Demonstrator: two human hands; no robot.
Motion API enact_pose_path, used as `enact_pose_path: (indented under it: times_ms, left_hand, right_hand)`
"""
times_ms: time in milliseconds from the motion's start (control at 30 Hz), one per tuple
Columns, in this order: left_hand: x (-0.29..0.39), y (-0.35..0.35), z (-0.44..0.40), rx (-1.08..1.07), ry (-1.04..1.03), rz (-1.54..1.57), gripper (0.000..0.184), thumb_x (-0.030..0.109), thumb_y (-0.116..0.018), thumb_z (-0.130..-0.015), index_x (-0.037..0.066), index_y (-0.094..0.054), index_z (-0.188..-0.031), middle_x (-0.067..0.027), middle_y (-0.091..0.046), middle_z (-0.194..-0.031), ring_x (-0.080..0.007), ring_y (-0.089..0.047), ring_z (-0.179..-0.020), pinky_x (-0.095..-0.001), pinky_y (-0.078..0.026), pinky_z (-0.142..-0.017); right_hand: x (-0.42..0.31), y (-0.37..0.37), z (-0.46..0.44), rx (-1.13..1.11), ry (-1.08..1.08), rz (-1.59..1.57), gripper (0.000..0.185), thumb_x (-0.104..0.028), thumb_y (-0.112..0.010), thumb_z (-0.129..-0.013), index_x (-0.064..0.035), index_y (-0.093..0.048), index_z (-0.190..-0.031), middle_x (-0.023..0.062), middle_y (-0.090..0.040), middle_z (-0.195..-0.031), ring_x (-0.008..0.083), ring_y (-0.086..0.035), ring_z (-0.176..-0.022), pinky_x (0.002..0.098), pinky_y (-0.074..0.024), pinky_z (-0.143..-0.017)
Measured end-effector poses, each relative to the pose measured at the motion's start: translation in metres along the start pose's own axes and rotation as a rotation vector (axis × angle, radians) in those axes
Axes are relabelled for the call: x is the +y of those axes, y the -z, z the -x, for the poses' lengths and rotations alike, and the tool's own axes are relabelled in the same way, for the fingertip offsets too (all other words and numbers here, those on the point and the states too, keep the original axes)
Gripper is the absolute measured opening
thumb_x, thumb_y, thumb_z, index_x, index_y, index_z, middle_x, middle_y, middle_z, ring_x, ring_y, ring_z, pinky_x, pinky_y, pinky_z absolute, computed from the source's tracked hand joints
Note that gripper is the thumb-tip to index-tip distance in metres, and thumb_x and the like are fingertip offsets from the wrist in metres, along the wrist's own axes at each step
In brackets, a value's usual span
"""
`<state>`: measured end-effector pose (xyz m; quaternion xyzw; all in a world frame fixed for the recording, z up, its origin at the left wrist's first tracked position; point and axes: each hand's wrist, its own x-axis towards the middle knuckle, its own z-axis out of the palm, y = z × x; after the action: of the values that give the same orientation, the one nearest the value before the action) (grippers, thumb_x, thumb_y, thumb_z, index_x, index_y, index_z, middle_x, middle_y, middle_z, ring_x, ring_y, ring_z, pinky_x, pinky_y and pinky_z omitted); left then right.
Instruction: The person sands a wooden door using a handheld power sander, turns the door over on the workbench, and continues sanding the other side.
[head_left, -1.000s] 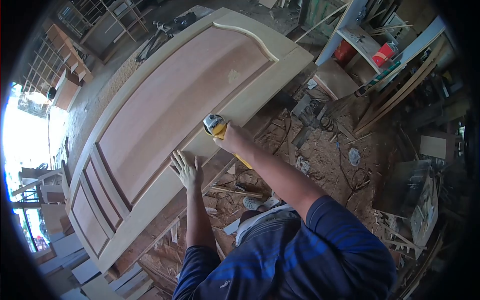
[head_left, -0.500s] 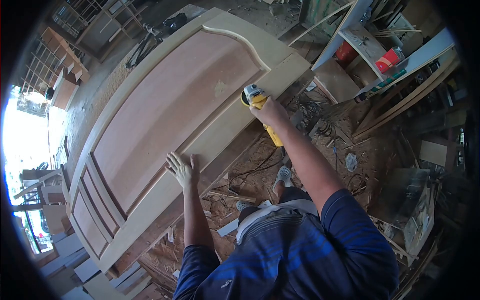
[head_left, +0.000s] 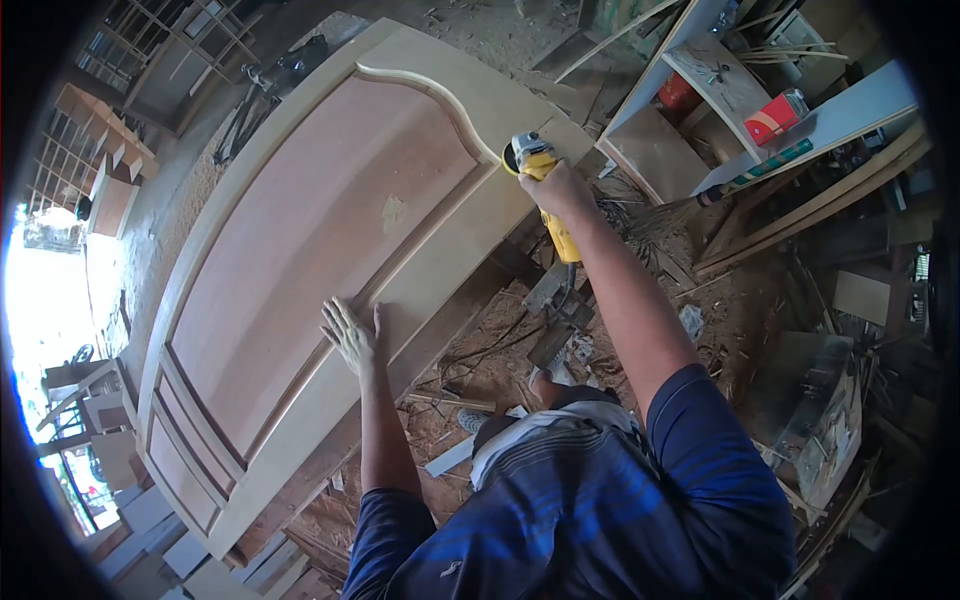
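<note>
My right hand [head_left: 562, 190] is wrapped around a yellow angle grinder [head_left: 562, 240] with a silver-grey head. The grinder's disc is at the pale rail of a large wooden panel [head_left: 290, 200], near its right end; whether the disc touches the wood I cannot tell. Fingers spread, my left hand [head_left: 350, 338] lies flat on the rail nearest my body, its fingertips reaching the inner moulding. The panel has a pinkish-brown centre, a curved outer edge, a scrolled moulding and smaller inset sections at its left end. A light patch marks the centre.
Wood shavings and scraps cover the floor [head_left: 690, 370] around my feet. At the right stands an open cabinet [head_left: 660, 160] with a red box [head_left: 775, 117] on it. Long curved wood strips [head_left: 830, 205] lie beyond. Stacked boards [head_left: 150, 515] are at the lower left.
My right hand has moved the grinder along the rail toward the panel's right end. My left hand stays flat on the rail. The camera view has shifted slightly, and one foot has moved.
</note>
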<state>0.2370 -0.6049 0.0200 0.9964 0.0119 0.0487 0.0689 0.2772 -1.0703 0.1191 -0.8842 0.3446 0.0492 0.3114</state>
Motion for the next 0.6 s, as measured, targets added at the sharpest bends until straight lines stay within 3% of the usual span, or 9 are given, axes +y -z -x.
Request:
enact_pose_path:
  times_ms: [100, 333, 367, 600]
  left_hand:
    - [-0.001, -0.001, -0.001, -0.008, 0.002, 0.010, 0.106, 0.072, -0.053, -0.102, -0.004, -0.025, -0.171, -0.0260, -0.024, -0.178, -0.0366, -0.016, -0.168, -0.0534, -0.007, -0.137]
    - [0.005, 0.006, -0.002, -0.023, 0.016, 0.055, 0.106, 0.072, -0.054, -0.102, -0.003, -0.026, -0.170, -0.0254, -0.024, -0.179, -0.0368, -0.016, -0.168, -0.0532, -0.008, -0.137]
    - [0.006, 0.006, -0.002, -0.025, 0.017, 0.046, 0.105, 0.072, -0.054, -0.102, -0.003, -0.026, -0.171, -0.0252, -0.023, -0.179, -0.0366, -0.016, -0.168, -0.0531, -0.008, -0.137]
    - [0.005, 0.006, -0.003, -0.034, 0.017, 0.025, 0.104, 0.071, -0.054, -0.103, -0.002, -0.025, -0.171, -0.0252, -0.023, -0.179, -0.0363, -0.016, -0.168, -0.0526, -0.009, -0.137]
  right_hand:
    - [-0.002, 0.009, -0.023, 0.026, -0.024, 0.125, 0.087, -0.065, -0.073, -0.088, 0.0094, -0.064, -0.134, 0.0306, -0.075, -0.127, 0.0419, -0.075, -0.120, 0.0476, -0.0598, -0.103]
    - [0.011, 0.021, -0.079, -0.008, -0.033, 0.025, 0.094, -0.062, -0.076, -0.087, 0.0093, -0.054, -0.144, 0.0317, -0.071, -0.135, 0.0418, -0.071, -0.127, 0.0472, -0.0573, -0.109]
    - [0.012, 0.020, -0.085, 0.066, -0.041, 0.025, 0.089, -0.064, -0.075, -0.086, 0.0098, -0.066, -0.136, 0.0329, -0.072, -0.132, 0.0420, -0.072, -0.125, 0.0479, -0.0569, -0.108]
    - [0.032, 0.028, -0.127, 0.101, -0.074, -0.036, 0.088, -0.064, -0.078, -0.084, 0.0100, -0.068, -0.131, 0.0320, -0.074, -0.127, 0.0396, -0.074, -0.121, 0.0460, -0.0582, -0.104]
